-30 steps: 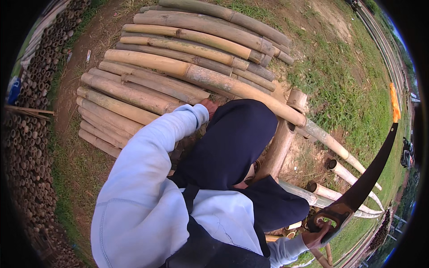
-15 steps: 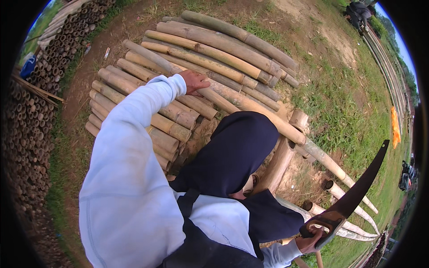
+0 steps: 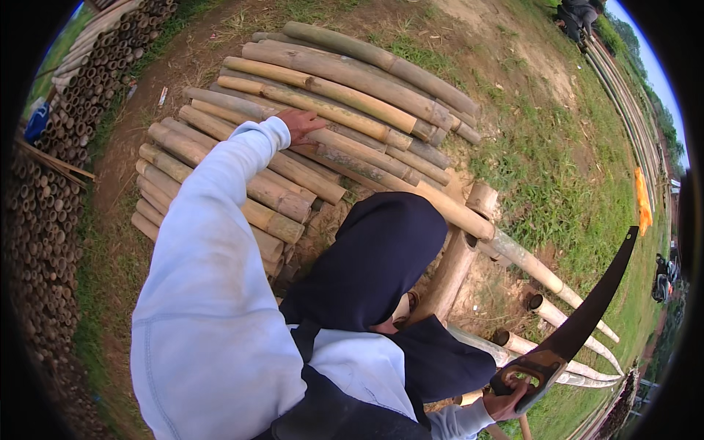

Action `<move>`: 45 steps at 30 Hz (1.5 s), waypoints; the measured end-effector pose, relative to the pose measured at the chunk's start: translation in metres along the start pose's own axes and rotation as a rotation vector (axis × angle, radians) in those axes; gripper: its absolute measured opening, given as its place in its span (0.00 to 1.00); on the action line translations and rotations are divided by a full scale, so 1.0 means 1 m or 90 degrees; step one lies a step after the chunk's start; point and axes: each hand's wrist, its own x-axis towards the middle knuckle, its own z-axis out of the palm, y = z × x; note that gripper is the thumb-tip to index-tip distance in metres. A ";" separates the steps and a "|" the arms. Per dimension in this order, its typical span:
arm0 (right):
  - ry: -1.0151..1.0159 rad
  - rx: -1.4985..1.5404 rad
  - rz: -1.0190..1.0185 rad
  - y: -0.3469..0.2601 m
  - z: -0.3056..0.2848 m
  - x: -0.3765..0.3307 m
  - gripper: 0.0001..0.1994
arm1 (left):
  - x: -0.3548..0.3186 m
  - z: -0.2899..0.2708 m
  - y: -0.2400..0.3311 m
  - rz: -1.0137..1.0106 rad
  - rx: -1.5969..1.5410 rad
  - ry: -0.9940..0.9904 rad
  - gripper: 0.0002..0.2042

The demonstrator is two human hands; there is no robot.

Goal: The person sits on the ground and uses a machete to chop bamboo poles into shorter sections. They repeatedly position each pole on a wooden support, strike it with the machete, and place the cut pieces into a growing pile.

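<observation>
My left hand [image 3: 301, 126] is stretched over the cut bamboo, its fingers extended over a bamboo pole [image 3: 367, 155] among the laid-out pieces; it does not grip it. My right hand [image 3: 506, 402], low on the right, is closed round the handle of a handsaw [image 3: 590, 323]. The dark blade points up and away, tip near the right side. A long bamboo pole [image 3: 524, 257] runs from the pieces toward the lower right, passing over a thick bamboo log [image 3: 449, 282] beside my dark-clothed knee. A short upright bamboo stub [image 3: 482, 198] stands against the pole.
Cut bamboo lengths lie in an upper row [image 3: 345, 66] and a nearer row [image 3: 220, 176]. A large bamboo stack [image 3: 44, 242] fills the left side. More poles [image 3: 550, 314] lie at the right. A crouching person [image 3: 579, 18] is far off by long poles; an orange cloth [image 3: 643, 202] lies nearby.
My left hand has loosened from the bamboo piece it gripped and moved slightly left and up. That piece now lies lower among the others. My right hand still holds the saw, nearly unmoved.
</observation>
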 end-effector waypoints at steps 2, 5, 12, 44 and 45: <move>-0.003 0.003 -0.013 0.001 0.002 -0.001 0.12 | 0.011 -0.014 0.019 -0.011 -0.003 -0.010 0.26; -0.008 0.000 -0.002 0.006 0.006 0.003 0.12 | 0.018 -0.017 0.034 0.017 -0.013 -0.003 0.30; -0.046 -0.003 -0.007 -0.010 0.028 0.003 0.08 | 0.016 -0.002 0.032 0.034 -0.018 0.062 0.26; -0.209 0.012 0.295 0.039 0.054 -0.033 0.06 | 0.149 0.014 0.141 -0.038 -0.013 -0.222 0.40; -0.229 0.025 0.319 0.043 0.063 -0.039 0.06 | 0.151 0.022 0.141 -0.029 -0.018 -0.204 0.40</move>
